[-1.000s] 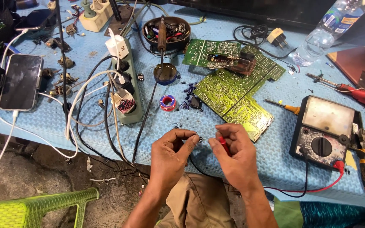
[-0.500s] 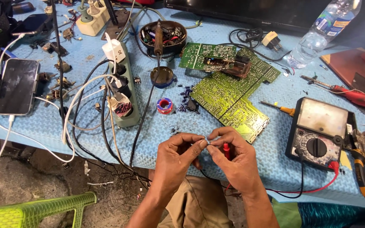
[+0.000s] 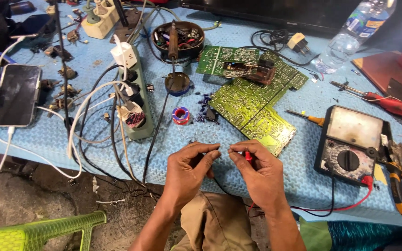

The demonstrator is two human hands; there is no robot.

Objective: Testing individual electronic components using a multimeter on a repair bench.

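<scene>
A small red probe tip [image 3: 248, 155] sits pinched in the right hand [image 3: 261, 174], its short visible length pointing left toward the fingertips of the left hand [image 3: 189, 169]; the two hands meet almost fingertip to fingertip just above the near edge of the counter [image 3: 47, 135], so whatever tiny part lies between them is too small to make out. The left hand is closed in a narrow pinch, thumb against forefinger, and a dark lead seems to run down from under it, though what it grips cannot be told for certain. The right hand is likewise closed tight, holding the red tip. A red wire [image 3: 345, 204] trails from below the right wrist away to the right, up to the analogue meter [image 3: 350, 144] lying flat on the counter, so the right hand is the nearer one to the meter. Straight ahead of both hands, a little farther in, lie the green circuit boards [image 3: 252, 100], with a small red-and-blue spool [image 3: 181, 115] just left of them. Further left stand the power strip [image 3: 133, 93] with its tangle of cables and the phone [image 3: 17, 95].
</scene>
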